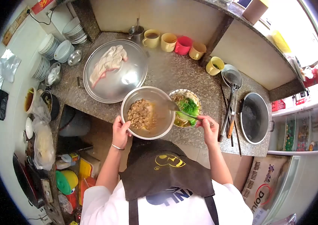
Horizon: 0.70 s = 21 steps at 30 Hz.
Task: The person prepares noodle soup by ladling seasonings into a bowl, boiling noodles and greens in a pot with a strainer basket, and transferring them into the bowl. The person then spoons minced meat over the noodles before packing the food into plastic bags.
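My left hand (121, 131) is closed on the near left rim of a steel mixing bowl (162, 99). Cooked minced meat (142, 114) lies in that bowl, mostly on its left side. In my right hand (208, 128) is the handle of a spoon (186, 113). Its head is at the steel bowl's right rim, partly over the neighbouring bowl; whether it carries anything is unclear. That patterned serving bowl (200, 102) stands on the counter, with leafy greens (189, 107), pale noodles and some minced meat in it.
A large round lid (134, 62) with a cloth (108, 63) on it lies at left. Several mugs (168, 42) line the back. To the right are a strainer (232, 78), long-handled tools and a steel pot (254, 96). Stacked dishes (48, 47) stand far left.
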Each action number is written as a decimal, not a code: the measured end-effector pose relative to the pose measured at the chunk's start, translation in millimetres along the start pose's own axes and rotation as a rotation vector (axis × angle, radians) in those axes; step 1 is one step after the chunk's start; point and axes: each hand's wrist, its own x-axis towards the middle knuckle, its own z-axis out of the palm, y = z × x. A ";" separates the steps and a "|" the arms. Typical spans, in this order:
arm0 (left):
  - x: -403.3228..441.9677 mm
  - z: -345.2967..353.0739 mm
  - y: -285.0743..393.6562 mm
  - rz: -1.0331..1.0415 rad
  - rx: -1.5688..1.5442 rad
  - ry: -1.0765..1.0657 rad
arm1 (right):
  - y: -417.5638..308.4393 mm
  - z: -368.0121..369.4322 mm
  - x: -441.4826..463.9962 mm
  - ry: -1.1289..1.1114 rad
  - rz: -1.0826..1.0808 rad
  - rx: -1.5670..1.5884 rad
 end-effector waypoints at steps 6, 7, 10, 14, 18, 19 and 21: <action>-1.5 3.9 7.0 0.016 0.062 -0.070 | -19.8 19.7 5.5 -0.212 -0.106 -0.359; -2.0 4.2 7.8 0.013 0.062 -0.064 | -20.0 20.0 4.7 -0.224 -0.042 -0.324; -5.3 5.1 8.5 0.020 0.085 -0.067 | -11.8 21.3 -2.1 -0.222 0.145 -0.176; -8.8 7.8 7.5 0.026 0.036 -0.044 | 8.7 26.0 -7.9 -0.061 0.444 0.231; -9.0 6.1 6.2 0.035 0.012 -0.042 | 10.1 23.6 -7.0 0.066 0.493 0.460; -8.9 6.3 5.5 0.037 0.012 -0.045 | 8.6 21.1 -5.7 0.086 0.501 0.523; -9.4 6.4 4.0 0.021 0.002 -0.012 | 7.0 16.3 -2.7 0.098 0.467 0.613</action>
